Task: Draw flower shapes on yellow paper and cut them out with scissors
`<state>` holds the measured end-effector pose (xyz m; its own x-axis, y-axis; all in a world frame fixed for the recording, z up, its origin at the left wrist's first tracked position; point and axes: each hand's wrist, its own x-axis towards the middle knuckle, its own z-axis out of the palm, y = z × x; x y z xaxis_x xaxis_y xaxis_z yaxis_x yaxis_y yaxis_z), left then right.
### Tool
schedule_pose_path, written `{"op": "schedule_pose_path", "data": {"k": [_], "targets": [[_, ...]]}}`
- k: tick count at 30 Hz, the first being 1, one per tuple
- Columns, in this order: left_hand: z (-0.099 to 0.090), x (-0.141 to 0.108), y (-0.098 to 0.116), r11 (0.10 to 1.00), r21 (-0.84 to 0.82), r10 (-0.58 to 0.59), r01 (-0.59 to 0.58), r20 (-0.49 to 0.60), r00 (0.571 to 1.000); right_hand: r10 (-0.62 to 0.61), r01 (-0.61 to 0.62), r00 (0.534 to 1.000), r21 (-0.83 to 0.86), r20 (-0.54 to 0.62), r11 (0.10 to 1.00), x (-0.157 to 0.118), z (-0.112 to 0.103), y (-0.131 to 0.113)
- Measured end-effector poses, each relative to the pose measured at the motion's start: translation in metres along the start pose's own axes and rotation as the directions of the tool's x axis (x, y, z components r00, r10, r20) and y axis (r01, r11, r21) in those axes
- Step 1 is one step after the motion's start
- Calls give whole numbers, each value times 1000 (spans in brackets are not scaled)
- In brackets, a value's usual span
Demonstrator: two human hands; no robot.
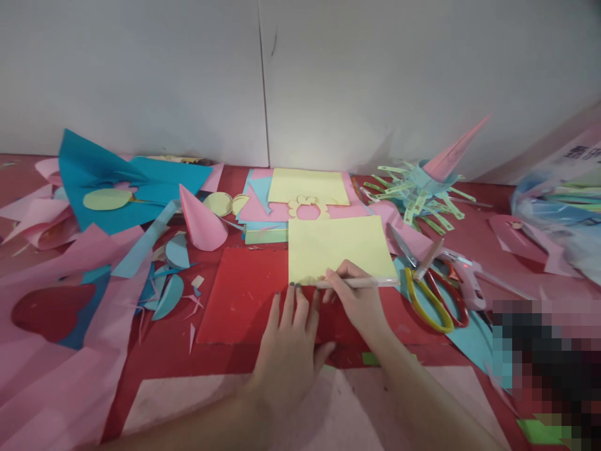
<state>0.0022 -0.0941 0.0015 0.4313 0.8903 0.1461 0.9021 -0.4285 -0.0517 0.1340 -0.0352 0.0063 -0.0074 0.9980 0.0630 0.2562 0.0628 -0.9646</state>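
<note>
My left hand (291, 338) lies flat with its fingers stretched out over a red board (244, 294). Its fingertips touch the lower edge of a pale yellow sheet of paper (338, 244) lying on the board. My right hand (359, 300) is closed around a slim whitish pen (370, 283), held almost level. The pen's tip points left, close to the sheet's lower edge and my left fingertips. A yellow ring with a scalloped outline (307, 207) sits just beyond the sheet.
Scissors with yellow and red handles (429, 300) and a pink glue gun (469, 285) lie at right. Behind them stands a fringed paper piece with a pink cone (453, 153). A pink cone (200, 222) and blue scraps (169, 294) are at left. A white wall (352, 81) closes the back.
</note>
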Motion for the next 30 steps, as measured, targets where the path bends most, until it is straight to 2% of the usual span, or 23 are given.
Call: {"op": "schedule_pose_path", "data": {"k": [6,12,19,25,30], "targets": [[0,1,-1,1000,-1,-4,4,-9,1000,-8,8,1000,-11,-6,1000,0,1,-3],[0,1,-1,1000,7,-2,2,-4,1000,9,-13,998,-62,-69,998,0,2,-4],[-1,0,0,1000,1,-8,8,4,1000,-4,3,1000,-43,-27,999,0,1,-3],[-1,0,0,1000,-4,-4,5,10,1000,0,-8,995,-72,-102,997,0,2,-5],[0,0,0,1000,-7,-9,9,12,1000,-6,4,999,-47,-50,999,-1,1,-4]]}}
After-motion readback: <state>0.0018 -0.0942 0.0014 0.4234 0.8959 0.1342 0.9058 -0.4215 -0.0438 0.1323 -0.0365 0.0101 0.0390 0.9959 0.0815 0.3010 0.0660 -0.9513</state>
